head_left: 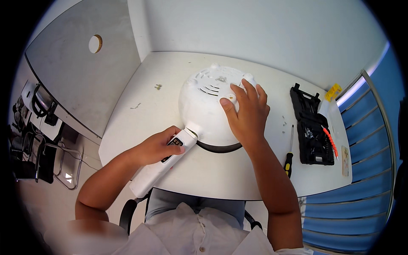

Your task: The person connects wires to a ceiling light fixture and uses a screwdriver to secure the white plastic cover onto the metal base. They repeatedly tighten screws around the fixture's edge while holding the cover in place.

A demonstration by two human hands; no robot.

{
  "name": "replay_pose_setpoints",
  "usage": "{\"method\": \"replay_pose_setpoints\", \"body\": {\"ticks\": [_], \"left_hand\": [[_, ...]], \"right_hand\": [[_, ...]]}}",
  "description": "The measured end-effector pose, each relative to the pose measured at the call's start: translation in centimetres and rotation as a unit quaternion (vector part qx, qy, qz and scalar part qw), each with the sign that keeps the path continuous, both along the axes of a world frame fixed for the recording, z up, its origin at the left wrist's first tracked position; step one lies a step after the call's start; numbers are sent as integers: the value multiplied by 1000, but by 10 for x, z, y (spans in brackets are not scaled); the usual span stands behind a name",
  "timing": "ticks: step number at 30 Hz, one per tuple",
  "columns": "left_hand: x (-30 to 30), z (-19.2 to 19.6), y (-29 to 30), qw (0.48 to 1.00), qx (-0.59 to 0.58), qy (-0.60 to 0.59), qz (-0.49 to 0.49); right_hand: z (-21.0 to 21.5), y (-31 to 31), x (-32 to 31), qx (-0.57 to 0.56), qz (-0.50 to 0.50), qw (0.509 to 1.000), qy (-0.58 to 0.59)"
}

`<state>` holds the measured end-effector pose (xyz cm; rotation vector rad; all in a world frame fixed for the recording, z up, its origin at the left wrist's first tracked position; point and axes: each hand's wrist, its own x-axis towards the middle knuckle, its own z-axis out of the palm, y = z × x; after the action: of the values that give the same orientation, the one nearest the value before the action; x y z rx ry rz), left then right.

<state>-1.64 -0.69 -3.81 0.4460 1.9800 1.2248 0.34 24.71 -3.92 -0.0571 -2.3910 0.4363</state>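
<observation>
A white electric cooking pot (pixel 199 114) lies upside down on the table, its base with vent slots and small feet facing up. A dark rim (pixel 219 148) shows under its near edge. Its long white handle (pixel 148 176) slants toward me on the left, carrying a black control panel (pixel 166 158). My left hand (pixel 159 148) is wrapped round this handle, thumb on top by the panel. On the right side of the base rests my right hand (pixel 248 108), fingers spread around one foot (pixel 230 98) and holding nothing. The underside of the handle is hidden.
To the right are a screwdriver (pixel 290 155), an open black tool case (pixel 314 140), an orange flexible shaft (pixel 330 142) and a yellow piece (pixel 332 92). Small screws (pixel 284 123) and metal bits (pixel 158 87) lie loose. Metal railing (pixel 369 178) borders the table's right side.
</observation>
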Motion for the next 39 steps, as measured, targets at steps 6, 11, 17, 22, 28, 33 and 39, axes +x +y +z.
{"method": "replay_pose_setpoints", "body": {"ticks": [6, 11, 17, 22, 28, 33, 39], "left_hand": [[15, -6, 9, 994, -48, 99, 14], [6, -5, 4, 999, -25, 33, 5], [0, 2, 13, 997, -30, 67, -7], [-1, 6, 12, 995, -42, 84, -20], [-5, -20, -8, 994, 27, 104, -13], [-8, -21, -38, 991, 129, 14, 12], [-9, -9, -72, 963, 241, -106, 48]], "right_hand": [[-3, -1, 0, -11, -13, 1000, 8], [-1, 26, -7, -88, 30, 994, 59], [-52, 105, -41, -533, 26, 845, 31], [-38, 81, -38, -622, 82, 773, -88], [-21, 86, -40, -492, 125, 861, -20], [21, 66, -32, -362, 142, 919, -57], [58, 46, -27, -244, 318, 912, -83]]}}
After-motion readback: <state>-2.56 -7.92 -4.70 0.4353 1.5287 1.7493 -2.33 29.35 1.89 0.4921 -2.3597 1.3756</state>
